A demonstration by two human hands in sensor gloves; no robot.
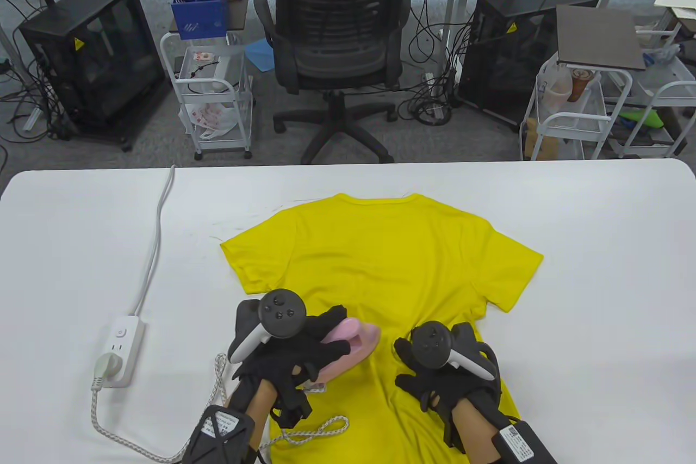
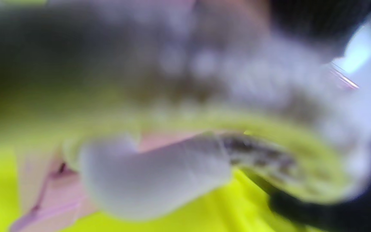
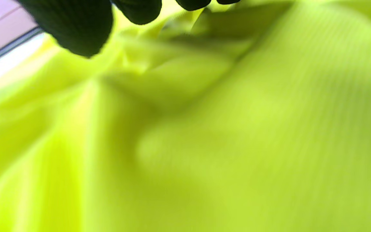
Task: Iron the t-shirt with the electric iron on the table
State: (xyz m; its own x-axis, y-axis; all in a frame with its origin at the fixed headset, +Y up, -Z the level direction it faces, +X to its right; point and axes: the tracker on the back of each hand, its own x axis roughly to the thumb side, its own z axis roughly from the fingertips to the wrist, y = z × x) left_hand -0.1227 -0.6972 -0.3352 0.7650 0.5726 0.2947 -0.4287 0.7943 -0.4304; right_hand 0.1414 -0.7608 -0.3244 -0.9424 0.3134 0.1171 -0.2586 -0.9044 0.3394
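T-shirt (image 1: 380, 263) is risking creases: my left hand (image 1: 296, 347) is gripping the iron (image 1: 353, 347) while my right hand (image 1: 440, 371) is pressing flat, fingers spread, dangerously near it.

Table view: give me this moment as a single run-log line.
left hand: holds pink iron on yellow t-shirt | right hand: rests on shirt beside iron | plug in power strip

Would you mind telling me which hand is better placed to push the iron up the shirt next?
Left. The left hand already grips the pink iron on the yellow t-shirt, while the right hand rests flat on the fabric beside it, likely steadying it.
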